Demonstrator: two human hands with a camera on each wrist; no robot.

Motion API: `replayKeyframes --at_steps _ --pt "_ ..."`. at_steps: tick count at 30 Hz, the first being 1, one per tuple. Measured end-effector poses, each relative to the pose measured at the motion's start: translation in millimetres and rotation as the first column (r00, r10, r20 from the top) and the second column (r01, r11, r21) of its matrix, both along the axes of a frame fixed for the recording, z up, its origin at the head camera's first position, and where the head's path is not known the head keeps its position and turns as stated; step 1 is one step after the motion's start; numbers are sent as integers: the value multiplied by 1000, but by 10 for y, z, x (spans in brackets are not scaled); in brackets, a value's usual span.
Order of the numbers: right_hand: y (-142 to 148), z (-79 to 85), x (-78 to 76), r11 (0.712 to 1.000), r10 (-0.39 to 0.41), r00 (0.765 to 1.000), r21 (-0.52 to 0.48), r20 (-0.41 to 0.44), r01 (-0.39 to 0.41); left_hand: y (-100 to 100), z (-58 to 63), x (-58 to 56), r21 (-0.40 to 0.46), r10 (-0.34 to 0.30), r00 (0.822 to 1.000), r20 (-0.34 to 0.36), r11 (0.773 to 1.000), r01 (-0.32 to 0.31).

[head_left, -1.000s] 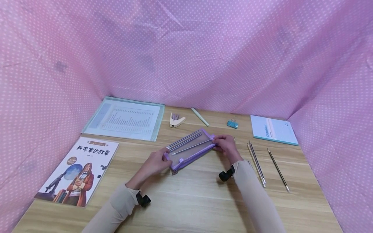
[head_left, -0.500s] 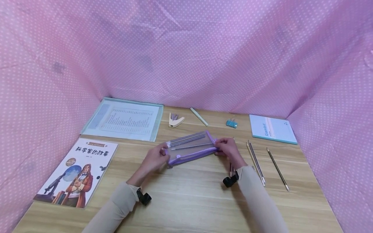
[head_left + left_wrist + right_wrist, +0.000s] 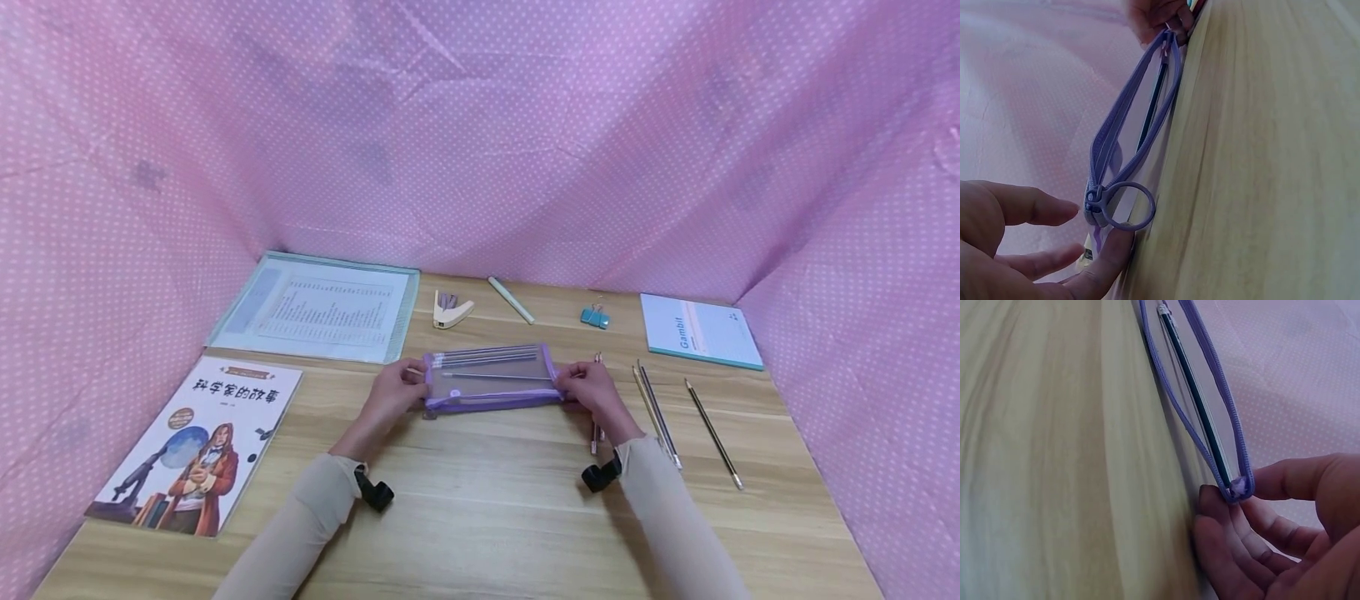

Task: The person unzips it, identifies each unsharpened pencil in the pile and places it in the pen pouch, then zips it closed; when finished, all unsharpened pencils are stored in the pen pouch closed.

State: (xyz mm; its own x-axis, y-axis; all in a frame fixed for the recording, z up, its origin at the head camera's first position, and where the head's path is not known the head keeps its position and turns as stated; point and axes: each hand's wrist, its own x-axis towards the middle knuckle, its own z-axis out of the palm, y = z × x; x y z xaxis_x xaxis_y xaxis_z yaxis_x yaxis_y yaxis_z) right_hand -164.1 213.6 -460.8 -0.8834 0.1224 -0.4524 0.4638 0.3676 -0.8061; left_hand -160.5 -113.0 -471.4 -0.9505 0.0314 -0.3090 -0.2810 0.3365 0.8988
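A mesh pencil case point(image 3: 498, 387) with purple edges lies in front of me in the head view, its zipper side toward me. My left hand point(image 3: 393, 396) pinches its left end, near the zipper's ring pull point(image 3: 1130, 206). At the right end, my right hand point(image 3: 592, 392) pinches the corner between thumb and fingers. The zipper point(image 3: 1119, 125) stands open in both wrist views. Several pencils point(image 3: 487, 358) lie along the far side of the case. Apart from them, a single pencil point(image 3: 1194, 387) lies nearer the opening.
More pencils point(image 3: 656, 412) lie right of my right hand, some partly under it. Behind the case are a stapler point(image 3: 450, 312), a pale green pen point(image 3: 511, 300) and a teal binder clip point(image 3: 595, 317). A book point(image 3: 198, 446) and document folder point(image 3: 315, 308) lie left; a notebook point(image 3: 701, 332) lies back right.
Both hands have turned the pencil case from a slant to nearly level with the table's front, its right end coming nearer. The pencils inside turned with it. Pencils under the right wrist show more.
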Motion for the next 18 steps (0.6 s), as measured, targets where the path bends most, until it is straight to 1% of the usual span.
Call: replayKeyframes --at_steps 4,8,13,16,18 --pt "-5 -2 22 999 31 999 46 -37 -29 -3 -29 -43 21 5 1000 -29 1000 -4" --pt "-20 1 41 990 73 994 128 -85 -62 1 -57 -74 41 3 998 -60 999 -1" --pt "-50 20 52 967 125 984 239 -128 -91 11 -74 -92 77 9 997 -78 997 -3" --pt "-68 36 57 952 146 979 291 -142 -100 8 -80 -94 100 14 998 -68 995 -7" --pt "-74 48 65 937 166 975 332 -148 -109 4 -85 -94 111 19 998 -59 994 -12"
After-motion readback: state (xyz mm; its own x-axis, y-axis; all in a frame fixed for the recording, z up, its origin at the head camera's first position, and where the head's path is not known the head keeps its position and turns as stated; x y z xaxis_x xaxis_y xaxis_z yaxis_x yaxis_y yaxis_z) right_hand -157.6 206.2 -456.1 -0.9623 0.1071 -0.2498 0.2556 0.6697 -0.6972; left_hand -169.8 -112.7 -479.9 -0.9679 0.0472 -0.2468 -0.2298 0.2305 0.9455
